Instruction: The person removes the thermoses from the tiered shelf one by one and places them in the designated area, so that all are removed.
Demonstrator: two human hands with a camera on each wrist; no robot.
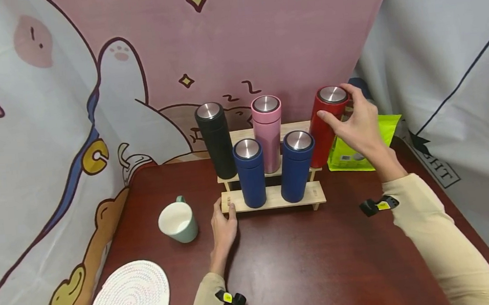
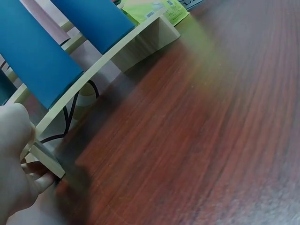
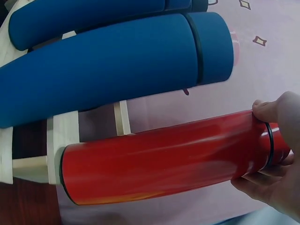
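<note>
A two-tier wooden rack [image 1: 275,197] stands on the dark red table [image 1: 308,264]. Its back tier carries a black flask [image 1: 217,140], a pink flask [image 1: 267,133] and a red flask [image 1: 326,130]. Two blue flasks [image 1: 250,174] [image 1: 296,167] stand on the front tier. My right hand [image 1: 342,108] grips the red flask near its lid, thumb on the left side. The right wrist view shows the red flask [image 3: 159,159] with its base at the rack's slat and my right hand [image 3: 272,145] round the top. My left hand [image 1: 226,215] pinches the rack's left end, thumb on top of the rack [image 2: 117,47].
A mint mug [image 1: 179,222] sits left of the rack, and a white woven coaster [image 1: 128,303] lies near the front left corner. A green pouch [image 1: 359,153] lies behind my right wrist. Cartoon-printed cloth walls close in the back and sides.
</note>
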